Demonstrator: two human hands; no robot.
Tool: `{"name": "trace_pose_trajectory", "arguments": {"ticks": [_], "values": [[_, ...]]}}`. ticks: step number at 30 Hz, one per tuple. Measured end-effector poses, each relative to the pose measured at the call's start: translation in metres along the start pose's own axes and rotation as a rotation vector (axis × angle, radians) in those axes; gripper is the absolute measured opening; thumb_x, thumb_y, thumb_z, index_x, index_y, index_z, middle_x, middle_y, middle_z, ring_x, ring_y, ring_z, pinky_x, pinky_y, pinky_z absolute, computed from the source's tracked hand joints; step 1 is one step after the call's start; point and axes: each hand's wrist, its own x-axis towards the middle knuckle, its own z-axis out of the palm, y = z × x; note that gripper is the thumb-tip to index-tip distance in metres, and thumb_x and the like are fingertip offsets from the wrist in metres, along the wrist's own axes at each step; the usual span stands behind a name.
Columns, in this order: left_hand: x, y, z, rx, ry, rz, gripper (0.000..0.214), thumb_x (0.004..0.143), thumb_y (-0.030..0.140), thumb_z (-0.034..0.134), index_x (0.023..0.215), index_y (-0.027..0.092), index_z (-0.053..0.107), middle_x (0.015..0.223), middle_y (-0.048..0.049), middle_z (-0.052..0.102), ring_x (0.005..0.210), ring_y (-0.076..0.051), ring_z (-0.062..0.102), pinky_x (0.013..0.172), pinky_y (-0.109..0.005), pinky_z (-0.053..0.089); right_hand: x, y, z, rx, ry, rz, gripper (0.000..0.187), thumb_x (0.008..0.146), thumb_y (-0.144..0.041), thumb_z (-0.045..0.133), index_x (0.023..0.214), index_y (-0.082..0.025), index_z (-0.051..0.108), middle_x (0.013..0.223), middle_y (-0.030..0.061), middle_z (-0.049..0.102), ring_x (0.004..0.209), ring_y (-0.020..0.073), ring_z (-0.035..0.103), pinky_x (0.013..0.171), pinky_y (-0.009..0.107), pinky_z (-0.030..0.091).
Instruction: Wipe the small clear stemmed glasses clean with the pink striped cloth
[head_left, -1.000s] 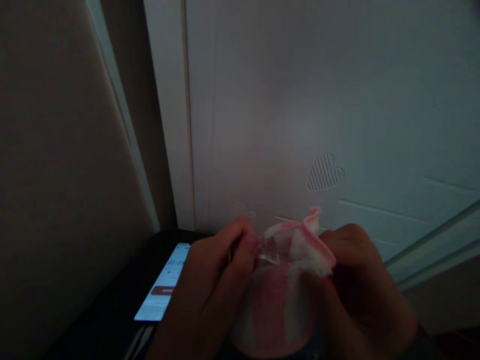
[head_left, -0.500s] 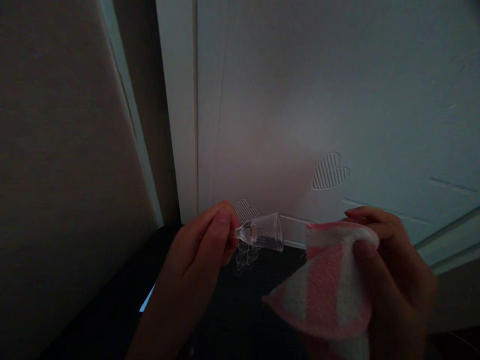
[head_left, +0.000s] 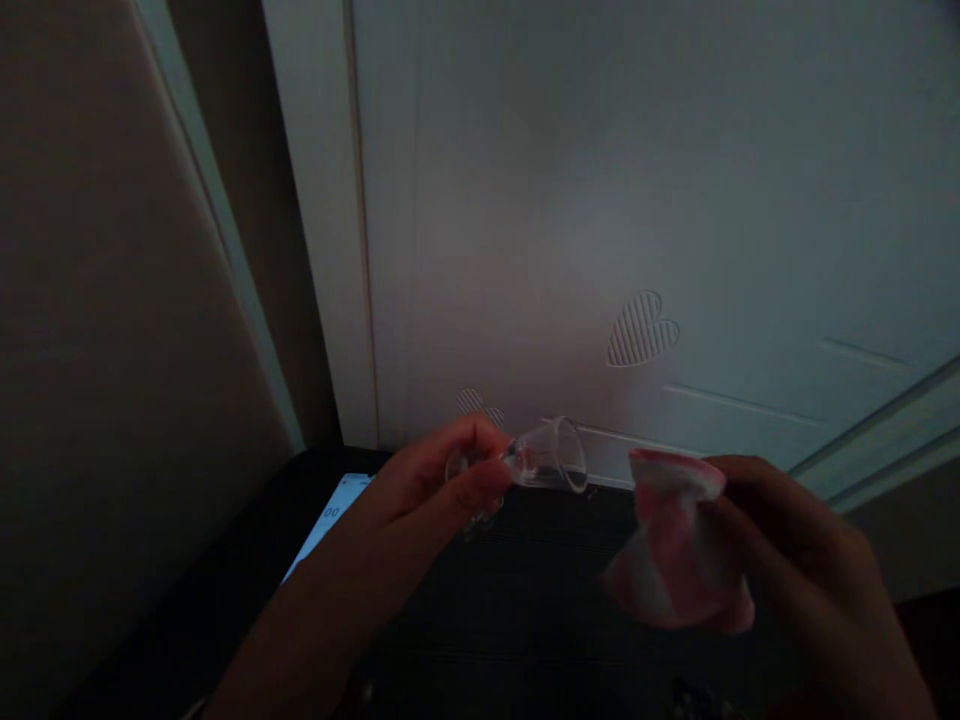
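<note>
**A little glass in one hand, a cloth in the other**

We see two bare hands held up over a dark desk (head_left: 510, 620) in a dim room. The left hand (head_left: 442, 480) is closed on a small clear glass (head_left: 551, 458). It pinches the thin end with its fingertips (head_left: 491, 470). The glass lies on its side in the air. Its wide open mouth points at the right hand. The glass does not touch the desk.

The right hand (head_left: 780, 540) is closed on a pink and white cloth (head_left: 675, 545). The cloth is bunched up in the fingers and sticks out toward the left hand. The glass sits between the two hands, nearer the left one. We see a gap between the mouth of the glass and the cloth, so they are apart.

A phone (head_left: 326, 515) lies flat on the desk, just to the left of the left hand, with its screen lit. The left arm hides part of it.

Behind both hands stands a white door (head_left: 562, 200). It has a striped heart shape (head_left: 641, 330) above the gap between the hands. Far to the left of the left hand there is a tan panel (head_left: 97, 350).

Just under the left fingertips we see something faint and shiny. It may be more clear glass, but it is too dark for us to tell.
</note>
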Motion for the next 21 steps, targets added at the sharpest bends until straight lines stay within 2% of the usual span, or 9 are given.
{"name": "trace_pose_trajectory", "arguments": {"ticks": [3, 5, 7, 10, 13, 15, 18, 21], "values": [[0.004, -0.005, -0.003, 0.069, -0.089, 0.034, 0.018, 0.086, 0.038, 0.052, 0.076, 0.023, 0.056, 0.120, 0.0046, 0.057, 0.106, -0.018, 0.054, 0.087, -0.027, 0.040, 0.000, -0.005, 0.010, 0.088, -0.165, -0.074, 0.018, 0.090, -0.023, 0.047, 0.101, -0.028, 0.061, 0.099, -0.0001, 0.060, 0.088, 0.0134, 0.060, 0.073, 0.020, 0.047], [0.005, -0.006, -0.003, 0.104, -0.131, 0.071, 0.017, 0.084, 0.037, 0.055, 0.074, 0.024, 0.057, 0.129, 0.0064, 0.053, 0.119, -0.020, 0.046, 0.100, -0.032, 0.030, 0.002, -0.009, 0.016, 0.105, -0.257, -0.191, 0.020, 0.090, -0.018, 0.047, 0.099, -0.029, 0.060, 0.107, -0.0008, 0.054, 0.099, 0.0137, 0.055, 0.081, 0.022, 0.043], [0.004, -0.004, 0.000, 0.134, -0.167, 0.060, 0.013, 0.081, 0.035, 0.060, 0.073, 0.024, 0.060, 0.129, 0.0061, 0.053, 0.126, -0.022, 0.039, 0.104, -0.034, 0.025, 0.003, -0.015, 0.021, 0.146, -0.265, -0.219, 0.025, 0.089, -0.013, 0.047, 0.101, -0.031, 0.059, 0.107, -0.0017, 0.051, 0.100, 0.0124, 0.053, 0.082, 0.022, 0.041], [0.002, 0.001, 0.008, 0.112, -0.247, 0.011, 0.011, 0.078, 0.033, 0.063, 0.071, 0.024, 0.062, 0.122, 0.0038, 0.057, 0.119, -0.022, 0.045, 0.097, -0.031, 0.033, 0.003, -0.025, 0.025, 0.201, -0.282, -0.216, 0.025, 0.090, -0.015, 0.045, 0.101, -0.032, 0.059, 0.100, -0.0022, 0.049, 0.094, 0.0110, 0.052, 0.075, 0.020, 0.042], [0.002, 0.004, 0.012, 0.079, -0.292, -0.023, 0.017, 0.077, 0.036, 0.063, 0.070, 0.021, 0.061, 0.093, 0.0011, 0.065, 0.088, -0.019, 0.059, 0.075, -0.026, 0.043, 0.002, -0.030, 0.027, 0.236, -0.278, -0.230, 0.021, 0.091, -0.017, 0.046, 0.098, -0.031, 0.059, 0.092, -0.0031, 0.052, 0.086, 0.0105, 0.055, 0.071, 0.020, 0.043], [0.002, 0.004, 0.012, 0.073, -0.276, -0.066, 0.023, 0.077, 0.042, 0.061, 0.070, 0.020, 0.060, 0.072, 0.0024, 0.060, 0.068, -0.015, 0.057, 0.061, -0.024, 0.042, 0.001, -0.029, 0.027, 0.239, -0.263, -0.198, 0.019, 0.091, -0.017, 0.047, 0.099, -0.030, 0.058, 0.090, -0.0040, 0.057, 0.084, 0.0102, 0.056, 0.072, 0.020, 0.043], [0.004, 0.003, 0.012, 0.100, -0.207, -0.152, 0.029, 0.077, 0.048, 0.059, 0.072, 0.020, 0.058, 0.061, 0.0044, 0.053, 0.056, -0.012, 0.051, 0.050, -0.021, 0.037, -0.002, -0.028, 0.026, 0.240, -0.224, -0.137, 0.029, 0.088, -0.019, 0.054, 0.112, -0.034, 0.051, 0.105, -0.0044, 0.060, 0.100, 0.0122, 0.055, 0.083, 0.019, 0.043], [0.004, 0.001, 0.013, 0.128, -0.176, -0.182, 0.027, 0.077, 0.048, 0.059, 0.075, 0.020, 0.059, 0.066, 0.0036, 0.056, 0.060, -0.013, 0.054, 0.050, -0.021, 0.038, -0.005, -0.030, 0.026, 0.230, -0.245, -0.128, 0.043, 0.083, -0.023, 0.061, 0.121, -0.036, 0.047, 0.121, -0.0063, 0.055, 0.114, 0.0126, 0.049, 0.093, 0.017, 0.038]]}}
